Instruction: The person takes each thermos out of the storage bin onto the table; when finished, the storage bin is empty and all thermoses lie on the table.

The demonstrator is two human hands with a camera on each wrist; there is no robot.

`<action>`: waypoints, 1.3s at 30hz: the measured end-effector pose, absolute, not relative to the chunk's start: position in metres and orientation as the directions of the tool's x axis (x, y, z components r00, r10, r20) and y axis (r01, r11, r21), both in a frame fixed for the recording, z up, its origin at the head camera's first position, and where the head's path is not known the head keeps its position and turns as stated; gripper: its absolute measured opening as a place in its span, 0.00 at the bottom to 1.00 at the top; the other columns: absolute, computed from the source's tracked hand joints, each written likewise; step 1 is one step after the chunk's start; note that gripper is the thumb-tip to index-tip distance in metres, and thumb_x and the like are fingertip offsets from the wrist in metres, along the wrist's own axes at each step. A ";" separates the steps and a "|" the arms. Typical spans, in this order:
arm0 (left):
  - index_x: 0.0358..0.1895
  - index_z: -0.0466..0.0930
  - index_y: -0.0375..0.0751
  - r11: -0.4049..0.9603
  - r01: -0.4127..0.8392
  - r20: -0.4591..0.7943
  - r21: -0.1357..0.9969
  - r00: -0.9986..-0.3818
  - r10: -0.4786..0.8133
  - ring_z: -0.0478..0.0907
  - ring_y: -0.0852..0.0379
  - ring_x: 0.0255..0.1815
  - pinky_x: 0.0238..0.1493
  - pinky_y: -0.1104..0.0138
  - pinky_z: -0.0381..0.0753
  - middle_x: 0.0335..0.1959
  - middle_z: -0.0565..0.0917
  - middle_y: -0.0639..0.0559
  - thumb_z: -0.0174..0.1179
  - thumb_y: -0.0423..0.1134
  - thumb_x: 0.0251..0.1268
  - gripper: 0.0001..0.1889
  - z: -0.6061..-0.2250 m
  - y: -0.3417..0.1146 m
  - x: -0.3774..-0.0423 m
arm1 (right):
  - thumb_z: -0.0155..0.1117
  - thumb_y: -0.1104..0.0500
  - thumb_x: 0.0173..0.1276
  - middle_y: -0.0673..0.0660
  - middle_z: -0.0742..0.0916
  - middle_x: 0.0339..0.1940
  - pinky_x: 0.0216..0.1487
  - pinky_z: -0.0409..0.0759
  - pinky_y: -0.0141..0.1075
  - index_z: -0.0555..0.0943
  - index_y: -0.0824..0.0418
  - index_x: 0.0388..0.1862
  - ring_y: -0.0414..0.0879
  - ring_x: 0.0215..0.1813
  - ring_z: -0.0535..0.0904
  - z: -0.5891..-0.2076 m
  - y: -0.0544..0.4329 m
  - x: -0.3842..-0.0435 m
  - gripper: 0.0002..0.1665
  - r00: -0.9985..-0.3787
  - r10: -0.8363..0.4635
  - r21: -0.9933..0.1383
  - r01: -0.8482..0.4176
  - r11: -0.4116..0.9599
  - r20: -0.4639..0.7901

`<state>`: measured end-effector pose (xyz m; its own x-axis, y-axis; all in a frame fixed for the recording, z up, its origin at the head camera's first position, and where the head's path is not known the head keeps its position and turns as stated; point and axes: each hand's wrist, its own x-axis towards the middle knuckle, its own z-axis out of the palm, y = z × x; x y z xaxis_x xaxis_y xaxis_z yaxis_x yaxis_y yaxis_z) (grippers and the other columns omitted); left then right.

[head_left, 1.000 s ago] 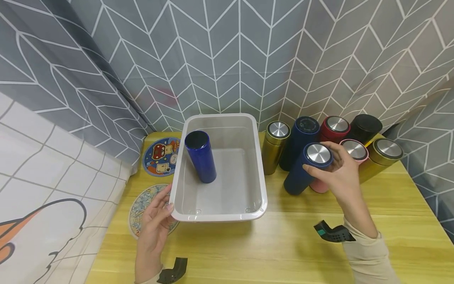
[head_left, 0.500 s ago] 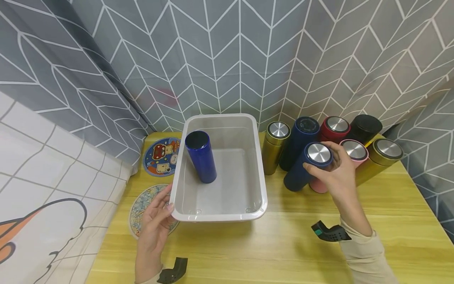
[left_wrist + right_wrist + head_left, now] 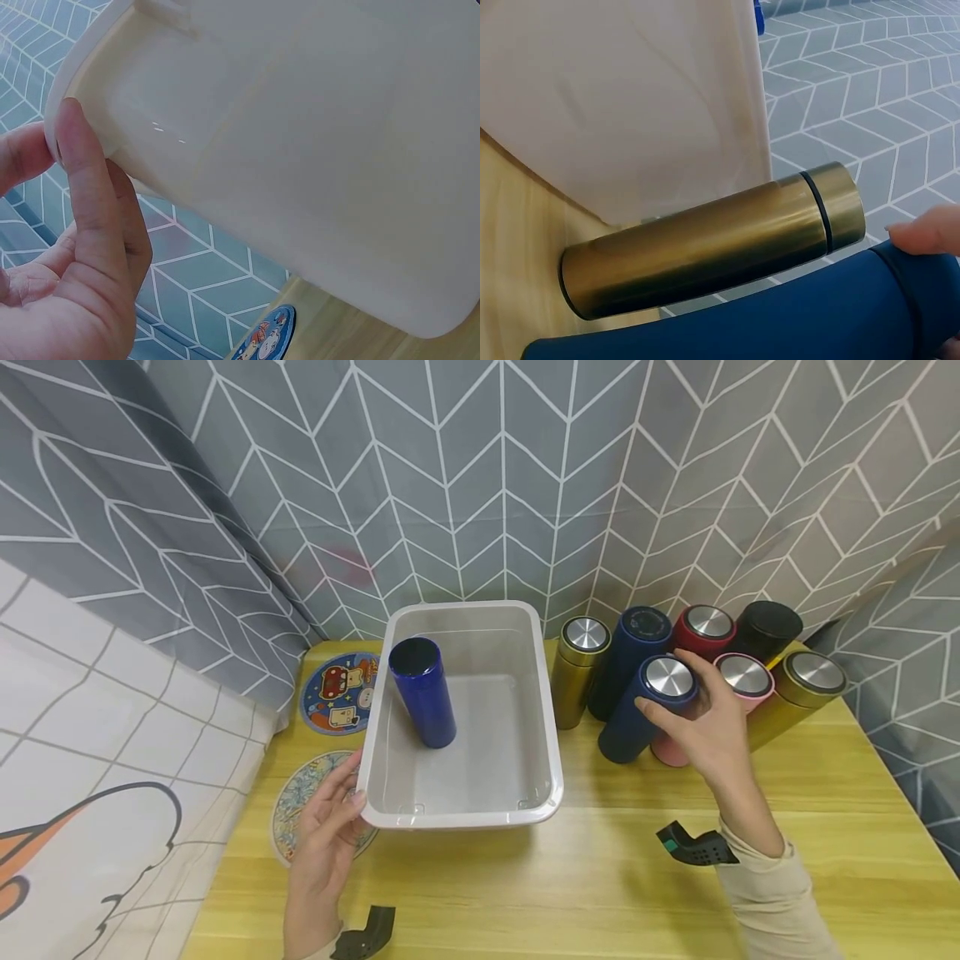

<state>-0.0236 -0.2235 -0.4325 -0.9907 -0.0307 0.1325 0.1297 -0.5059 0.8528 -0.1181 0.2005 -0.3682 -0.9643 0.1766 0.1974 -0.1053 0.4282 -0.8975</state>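
My left hand (image 3: pixel 327 827) pinches the near left corner of the light grey plastic bin (image 3: pixel 551 752), thumb on the rim and fingers underneath, as the left wrist view shows. A shiny blue thermos (image 3: pixel 429 710) with a black top stands inside at the left. My right hand (image 3: pixel 708 718) grips the top of a dark blue thermos (image 3: pixel 630 722) that has a silver lid, thumb on the near side and fingers behind. Beside it in the right wrist view is a gold thermos (image 3: pixel 697 251), close to the bin's outer wall. Whether the dark blue thermos touches the table is unclear.
Behind and right of my right hand stand another dark blue thermos (image 3: pixel 633 652), a red one (image 3: pixel 701 628), a black one (image 3: pixel 767 631), a pink one (image 3: pixel 746 677) and a second gold one (image 3: pixel 795 702). Two round mats (image 3: pixel 341 693) lie left of the bin. A patterned curtain (image 3: pixel 480 485) hangs behind.
The right hand, holding the dark blue thermos, has shifted slightly back and left. The left hand keeps its hold on the bin's corner.
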 end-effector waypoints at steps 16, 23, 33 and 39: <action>0.69 0.70 0.36 -0.479 0.095 0.084 0.873 -0.995 -0.043 0.83 0.61 0.52 0.48 0.72 0.88 0.55 0.82 0.51 0.44 0.20 0.71 0.25 -0.433 -0.225 -0.023 | 0.76 0.52 0.61 0.61 0.77 0.71 0.57 0.64 0.10 0.67 0.56 0.76 0.60 0.69 0.75 -0.362 0.200 -0.116 0.46 -0.955 0.186 -0.789 -0.071 0.611 0.230; 0.70 0.68 0.31 -0.505 0.151 0.167 0.850 -0.986 -0.013 0.82 0.59 0.53 0.49 0.71 0.88 0.55 0.81 0.48 0.41 0.17 0.70 0.27 -0.436 -0.226 -0.025 | 0.75 0.55 0.62 0.60 0.76 0.73 0.70 0.65 0.16 0.68 0.56 0.75 0.58 0.73 0.72 -0.356 0.196 -0.113 0.44 -0.940 0.197 -0.777 -0.100 0.622 0.278; 0.72 0.64 0.28 -0.529 0.163 0.198 0.833 -0.980 0.009 0.82 0.58 0.54 0.51 0.70 0.87 0.56 0.81 0.46 0.40 0.17 0.70 0.27 -0.437 -0.228 -0.026 | 0.77 0.62 0.57 0.53 0.79 0.71 0.69 0.63 0.12 0.74 0.54 0.71 0.43 0.73 0.73 -0.339 0.184 -0.109 0.42 -0.893 0.194 -0.750 -0.205 0.629 0.407; 0.72 0.65 0.29 -0.528 0.168 0.211 0.832 -0.977 0.020 0.82 0.58 0.55 0.52 0.70 0.87 0.56 0.81 0.46 0.40 0.17 0.71 0.27 -0.437 -0.228 -0.027 | 0.75 0.72 0.55 0.55 0.81 0.69 0.73 0.68 0.20 0.78 0.61 0.65 0.32 0.70 0.74 -0.330 0.173 -0.110 0.37 -0.849 0.128 -0.766 -0.383 0.516 0.512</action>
